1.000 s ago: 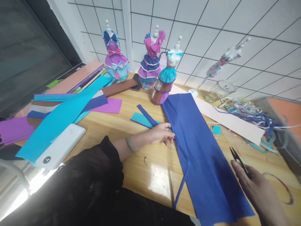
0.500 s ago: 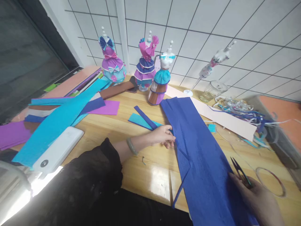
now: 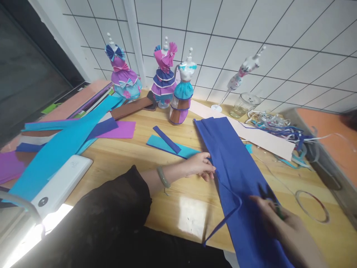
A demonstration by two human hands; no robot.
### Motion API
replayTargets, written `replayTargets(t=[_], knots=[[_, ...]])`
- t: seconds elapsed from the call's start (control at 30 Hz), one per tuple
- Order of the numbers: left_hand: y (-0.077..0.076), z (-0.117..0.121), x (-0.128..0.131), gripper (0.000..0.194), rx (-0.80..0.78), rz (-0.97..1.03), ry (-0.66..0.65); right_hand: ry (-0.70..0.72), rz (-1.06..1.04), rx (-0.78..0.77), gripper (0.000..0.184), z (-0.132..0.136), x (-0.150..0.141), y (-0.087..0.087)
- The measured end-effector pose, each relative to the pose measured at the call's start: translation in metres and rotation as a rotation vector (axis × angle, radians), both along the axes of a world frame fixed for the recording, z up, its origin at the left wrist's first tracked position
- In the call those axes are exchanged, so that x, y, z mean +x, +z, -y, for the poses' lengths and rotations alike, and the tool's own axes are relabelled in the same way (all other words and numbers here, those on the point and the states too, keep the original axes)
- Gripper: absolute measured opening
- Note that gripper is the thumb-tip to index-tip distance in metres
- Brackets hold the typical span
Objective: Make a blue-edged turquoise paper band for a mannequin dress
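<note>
right hand [image 3: 291,229] moves in over cloth [image 3: 232,152], gripping tool [image 3: 270,194] | tool nearer strip [image 3: 222,222] | left hand [image 3: 198,164] at cloth edge, pinch unclear

Blue sheet [image 3: 231,160], long and lightly creased, lies flat and aslant across worktop [image 3: 125,156], left edge at curled fingers of left hand [image 3: 202,165]. Slim blue ribbon [image 3: 223,221] loops over sheet's left part, loose end trailing past edge toward worktop's near side. Dark snips [image 3: 269,195], blurred, in right hand [image 3: 287,223], tips pointing away above sheet's right side. Teal piece [image 3: 186,150] lies flat beside left hand, short blue strip [image 3: 166,139] crossing its top. Whether left fingers grip sheet or ribbon unclear.
</note>
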State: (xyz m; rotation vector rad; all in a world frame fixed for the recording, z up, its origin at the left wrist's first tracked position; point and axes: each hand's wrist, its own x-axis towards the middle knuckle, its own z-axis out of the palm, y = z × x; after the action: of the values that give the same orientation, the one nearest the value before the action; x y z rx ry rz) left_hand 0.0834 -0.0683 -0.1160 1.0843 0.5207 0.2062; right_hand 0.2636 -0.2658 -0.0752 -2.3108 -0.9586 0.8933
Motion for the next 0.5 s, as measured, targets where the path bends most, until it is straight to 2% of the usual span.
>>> replayTargets(t=[0.1,0.2,0.37,0.5], knots=[[0.001,0.000,-0.004,0.022,-0.005,-0.003,0.004,0.177,-0.320,-0.036,0.042,-0.013,-0.035,-0.002],[0.006,-0.001,-0.007,0.020,0.011,-0.016,-0.001,0.224,-0.416,-0.012,0.039,-0.021,-0.052,-0.002],[0.013,-0.007,-0.011,0.030,-0.009,-0.078,0.016,0.154,-0.453,-0.036,0.043,-0.020,-0.049,-0.002],[0.016,-0.009,-0.011,0.039,-0.017,-0.083,0.021,-0.032,-0.610,0.007,0.042,-0.017,-0.048,-0.006]])
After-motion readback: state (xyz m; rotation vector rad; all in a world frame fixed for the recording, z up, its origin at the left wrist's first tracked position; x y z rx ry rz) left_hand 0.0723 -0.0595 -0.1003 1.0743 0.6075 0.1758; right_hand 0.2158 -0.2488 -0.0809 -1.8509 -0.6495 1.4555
